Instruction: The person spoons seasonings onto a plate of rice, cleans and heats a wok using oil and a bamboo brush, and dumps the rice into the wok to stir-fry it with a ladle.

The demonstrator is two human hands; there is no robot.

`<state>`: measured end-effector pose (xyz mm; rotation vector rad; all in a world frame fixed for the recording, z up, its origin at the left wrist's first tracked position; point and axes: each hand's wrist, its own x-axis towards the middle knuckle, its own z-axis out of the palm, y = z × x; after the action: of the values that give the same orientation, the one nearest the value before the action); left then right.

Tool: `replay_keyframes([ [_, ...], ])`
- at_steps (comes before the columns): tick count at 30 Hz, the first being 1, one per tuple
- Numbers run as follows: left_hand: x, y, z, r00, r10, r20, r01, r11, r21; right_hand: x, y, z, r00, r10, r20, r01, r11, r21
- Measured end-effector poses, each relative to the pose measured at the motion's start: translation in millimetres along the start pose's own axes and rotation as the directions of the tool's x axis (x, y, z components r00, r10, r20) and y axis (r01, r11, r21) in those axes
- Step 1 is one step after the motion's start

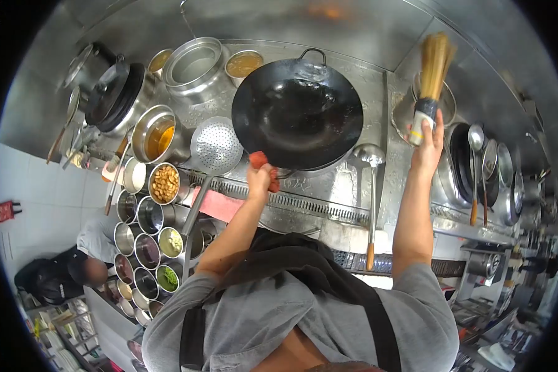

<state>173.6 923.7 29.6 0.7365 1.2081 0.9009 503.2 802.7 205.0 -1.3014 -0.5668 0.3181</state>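
A black wok (296,118) sits on the stove in the middle, its inside dark, wet-looking and shiny. My left hand (259,183) is closed on a folded red cloth (258,160) at the wok's near edge; whatever lies under the cloth is hidden. Off to the right, my right hand (429,147) grips a bamboo wok brush (435,68) by its wrapped lower end, bristles pointing up and slightly blurred. The brush is raised in front of a metal pot (447,105), apart from the wok. A ladle (372,204) lies between the wok and my right arm.
Left of the wok rests a perforated strainer (217,146). Beyond it are a pot of orange liquid (158,139), a bowl of nuts (165,184) and several ingredient tins (147,250). A large lidless pot (195,65) stands behind. Another person (62,266) is at the lower left.
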Motion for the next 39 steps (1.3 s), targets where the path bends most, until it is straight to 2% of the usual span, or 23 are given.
replay_keyframes([
  [2,5.5,-19.2,18.3,0.986,-0.038,0.163,0.038,0.999,0.003,11.8,-1.0,39.8,0.999,-0.049,0.018,0.046,0.993,0.112],
  [5,11.4,-24.0,29.9,0.995,-0.036,0.089,0.036,0.999,0.004,38.0,31.5,87.6,0.998,0.042,0.045,-0.051,0.978,0.200],
  [7,30.5,-41.4,23.5,0.994,-0.061,0.093,0.058,0.998,0.035,40.9,91.1,107.8,0.969,0.230,0.087,-0.242,0.954,0.178],
  [9,35.6,-52.7,17.1,0.991,-0.092,0.097,0.085,0.993,0.079,32.5,147.1,122.2,0.782,0.620,0.068,-0.619,0.785,-0.027],
  [11,32.9,-54.0,15.0,0.989,0.147,-0.022,-0.137,0.958,0.254,5.1,137.8,133.2,0.835,0.540,0.112,-0.534,0.842,-0.076],
  [13,32.6,-52.0,12.4,0.996,0.090,-0.026,-0.079,0.954,0.290,-15.4,127.4,128.2,0.823,0.550,0.145,-0.543,0.835,-0.082],
  [15,7.5,-17.0,19.0,0.998,0.058,-0.032,-0.042,0.931,0.362,-28.7,123.9,114.5,0.845,0.379,0.377,-0.113,0.816,-0.567],
  [16,3.1,-14.0,18.3,0.998,0.056,-0.031,-0.041,0.932,0.360,-28.2,125.2,104.4,0.846,0.379,0.376,-0.112,0.814,-0.569],
  [18,0.5,-8.5,17.5,0.999,0.039,0.009,-0.039,0.908,0.416,-11.6,130.3,79.9,0.597,0.420,0.684,0.428,0.554,-0.714],
  [19,-8.1,6.2,19.6,1.000,0.021,0.019,-0.028,0.898,0.439,3.0,127.8,75.0,0.504,0.497,0.706,0.599,0.387,-0.700],
  [21,-11.9,18.6,19.1,0.999,-0.031,0.040,0.014,0.923,0.384,48.6,97.9,85.5,0.657,0.514,0.552,0.621,0.046,-0.782],
  [23,-6.7,2.1,16.3,0.994,-0.089,0.057,0.065,0.942,0.329,83.1,82.3,104.4,0.868,0.208,0.450,0.477,-0.105,-0.872],
  [25,14.1,-20.4,11.6,0.994,0.057,0.095,-0.082,0.955,0.285,95.1,79.5,124.4,0.886,-0.061,0.460,0.457,-0.057,-0.888],
  [28,12.4,-6.5,11.4,0.992,0.044,0.116,-0.074,0.962,0.264,60.8,92.3,145.0,0.885,-0.044,0.463,0.464,0.154,-0.872],
  [29,15.9,-4.9,8.9,0.993,0.056,0.107,-0.082,0.963,0.256,41.3,110.5,148.9,0.894,0.037,0.446,0.426,0.233,-0.874],
  [30,20.0,-5.6,4.9,0.983,-0.079,0.169,0.035,0.968,0.249,17.4,132.6,151.4,0.893,0.122,0.433,0.381,0.305,-0.872],
  [31,23.1,-4.9,0.7,0.950,-0.210,0.230,0.151,0.957,0.250,-5.5,144.8,157.6,0.837,0.306,0.454,0.403,0.217,-0.889],
  [33,19.0,5.4,-11.1,0.944,-0.203,0.262,0.130,0.954,0.270,-50.3,152.1,152.2,0.709,0.399,0.582,0.370,0.491,-0.788],
  [35,21.2,3.6,-25.7,0.933,-0.196,0.301,0.107,0.952,0.288,-53.7,127.0,140.6,0.582,0.476,0.660,0.388,0.550,-0.739],
  [36,23.7,-10.2,-40.5,0.970,-0.014,0.244,-0.059,0.955,0.290,-38.7,113.0,123.3,0.524,0.516,0.677,0.380,0.569,-0.729],
  [37,25.2,-16.4,-53.9,0.966,0.177,0.190,-0.229,0.927,0.296,-13.4,95.7,115.9,0.545,0.575,0.610,0.436,0.427,-0.792],
  [38,21.0,-14.7,-69.0,0.986,0.120,0.117,-0.151,0.941,0.304,20.4,86.4,107.5,0.569,0.626,0.533,0.482,0.272,-0.833],
  [39,13.8,-4.1,-84.6,0.994,0.017,0.108,-0.051,0.948,0.315,59.3,103.3,87.0,0.680,0.472,0.561,0.640,-0.008,-0.769],
])
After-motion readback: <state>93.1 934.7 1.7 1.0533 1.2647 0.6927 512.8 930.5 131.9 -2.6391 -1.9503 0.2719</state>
